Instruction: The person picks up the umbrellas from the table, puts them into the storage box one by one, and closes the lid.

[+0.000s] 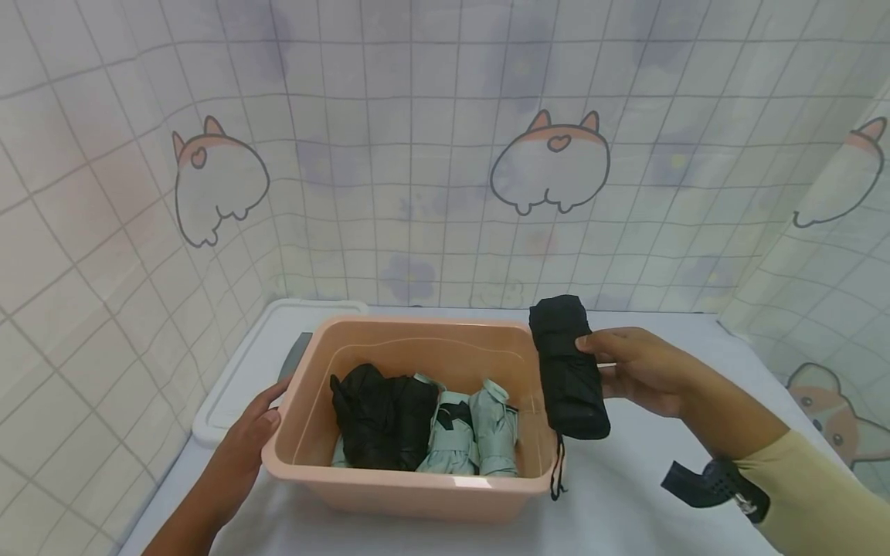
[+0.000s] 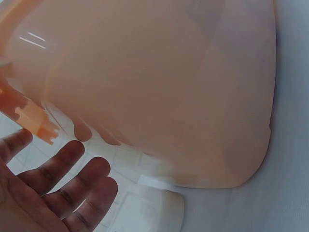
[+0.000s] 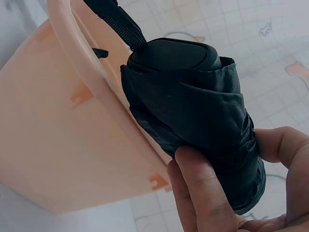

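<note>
My right hand (image 1: 643, 367) grips a folded black umbrella (image 1: 570, 371) in a sleeve, just beyond the right rim of a peach plastic bin (image 1: 424, 480). In the right wrist view, thumb and fingers pinch the sleeve; the umbrella's handle end (image 3: 174, 54) with its strap (image 3: 118, 21) sticks out. On the bin's other side, my left hand (image 1: 243, 440) is by the rim. Its fingers (image 2: 94, 188) look loosely extended beneath the bin's side in the left wrist view. Inside lie black fabric bundles (image 1: 375, 421) and pale green folded umbrellas (image 1: 495, 436).
A white lid (image 1: 232, 378) lies behind the bin at the left, and a grey handle piece (image 1: 295, 355) stands by the bin's left rim. White tabletop (image 1: 653, 463) extends to the right. Gridded curtains (image 1: 431, 154) enclose the back and sides.
</note>
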`<state>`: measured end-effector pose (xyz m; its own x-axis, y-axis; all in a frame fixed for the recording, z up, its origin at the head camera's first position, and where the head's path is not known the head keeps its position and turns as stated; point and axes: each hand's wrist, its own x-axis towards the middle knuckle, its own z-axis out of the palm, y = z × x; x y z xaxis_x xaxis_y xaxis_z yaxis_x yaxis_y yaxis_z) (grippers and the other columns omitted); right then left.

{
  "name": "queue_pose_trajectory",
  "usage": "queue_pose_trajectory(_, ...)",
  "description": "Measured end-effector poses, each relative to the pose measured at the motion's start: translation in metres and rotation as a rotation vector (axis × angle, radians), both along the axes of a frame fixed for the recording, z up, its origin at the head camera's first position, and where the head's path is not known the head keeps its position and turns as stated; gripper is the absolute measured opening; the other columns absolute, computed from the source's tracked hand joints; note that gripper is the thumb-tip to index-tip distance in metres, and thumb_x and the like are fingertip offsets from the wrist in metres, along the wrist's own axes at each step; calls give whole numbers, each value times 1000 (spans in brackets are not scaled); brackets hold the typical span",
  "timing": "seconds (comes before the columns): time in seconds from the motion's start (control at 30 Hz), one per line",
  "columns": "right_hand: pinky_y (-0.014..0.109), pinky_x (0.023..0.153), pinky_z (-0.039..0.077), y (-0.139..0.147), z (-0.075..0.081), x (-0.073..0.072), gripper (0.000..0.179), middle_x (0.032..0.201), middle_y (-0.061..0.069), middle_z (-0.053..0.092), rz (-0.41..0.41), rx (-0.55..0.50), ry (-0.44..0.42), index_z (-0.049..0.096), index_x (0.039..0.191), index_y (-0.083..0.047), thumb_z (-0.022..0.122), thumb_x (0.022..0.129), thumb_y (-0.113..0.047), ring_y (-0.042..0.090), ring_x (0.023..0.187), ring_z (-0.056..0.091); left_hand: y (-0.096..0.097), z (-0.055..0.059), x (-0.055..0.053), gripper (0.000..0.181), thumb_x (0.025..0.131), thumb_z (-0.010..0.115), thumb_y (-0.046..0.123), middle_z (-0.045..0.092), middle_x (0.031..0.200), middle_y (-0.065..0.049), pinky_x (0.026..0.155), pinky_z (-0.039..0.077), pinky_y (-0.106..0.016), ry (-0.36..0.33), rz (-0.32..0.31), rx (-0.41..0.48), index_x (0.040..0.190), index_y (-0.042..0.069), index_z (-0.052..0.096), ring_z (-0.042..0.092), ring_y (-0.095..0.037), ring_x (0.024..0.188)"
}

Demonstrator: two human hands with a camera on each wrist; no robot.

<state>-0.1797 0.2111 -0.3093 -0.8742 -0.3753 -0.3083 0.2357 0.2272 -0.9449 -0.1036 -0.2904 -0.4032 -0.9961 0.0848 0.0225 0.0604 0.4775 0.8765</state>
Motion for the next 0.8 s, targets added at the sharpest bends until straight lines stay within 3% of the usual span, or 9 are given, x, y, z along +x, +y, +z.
queue_pose_trajectory(0.4, 44, 100, 49, -14, 0, -1, 68, 147, 26, 42, -3, -6, -15, 35, 148, 12, 62, 102, -30, 34, 119, 59, 0, 0, 1, 57, 110, 26, 48, 44, 153, -17, 92, 47, -47, 4, -3, -4, 163, 27, 26, 50, -39, 131)
queue_pose_trajectory(0.63, 34, 89, 55, -14, -3, -1, 63, 133, 26, 53, -95, 27, 34, 41, 148, 7, 65, 102, -29, 25, 98, 69, 0, 0, 0, 58, 109, 26, 51, 41, 155, -17, 94, 47, -53, -11, 4, -1, 163, 29, 25, 48, -41, 133)
queue_pose_trajectory(0.8, 36, 89, 55, -11, -6, -1, 59, 129, 23, 57, -111, 36, -5, 43, 147, 6, 63, 104, -29, 25, 99, 70, 0, 1, 0, 59, 109, 25, 51, 42, 155, -17, 94, 47, -51, -17, 4, -6, 163, 28, 25, 48, -41, 133)
